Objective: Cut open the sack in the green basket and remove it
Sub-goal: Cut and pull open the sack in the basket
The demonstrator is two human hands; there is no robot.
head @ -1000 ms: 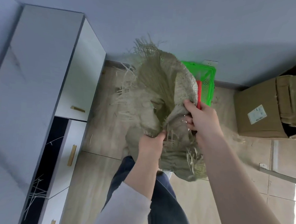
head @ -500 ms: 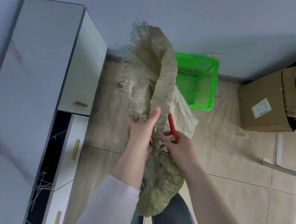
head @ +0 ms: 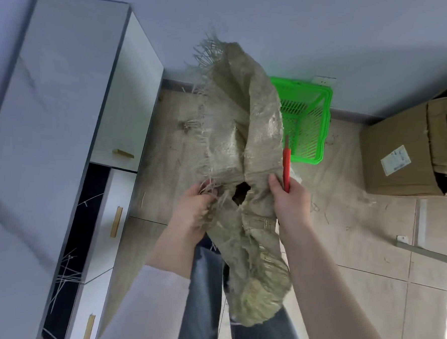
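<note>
Got the sack (head: 246, 123) up out of the green basket (head: 306, 160), hanging long-ways from wall-side down to the knees, gripped mid-length by left hand (head: 193, 209) at the frayed hole and right hand (head: 288, 199), the one nearer the basket, pinching cloth plus red cutter (head: 286, 162).

Coarse woven sack (head: 235, 123) above the left hand (head: 196, 207): dull olive-tan strands, faintly shiny in places, edges frayed into loose fibres. Smooth red plastic handle (head: 286, 165) in the right hand (head: 288, 197). Beyond that hand, glossy green basket (head: 312, 117) of slotted plastic. Further right, matt brown cardboard box (head: 392, 127) with a white paper label (head: 395, 160). Left of the left hand, smooth pale cabinet (head: 65, 81), marble-veined, with brassy metal pulls (head: 123, 153). Underneath, matt beige floor (head: 356, 243) tiles.
</note>
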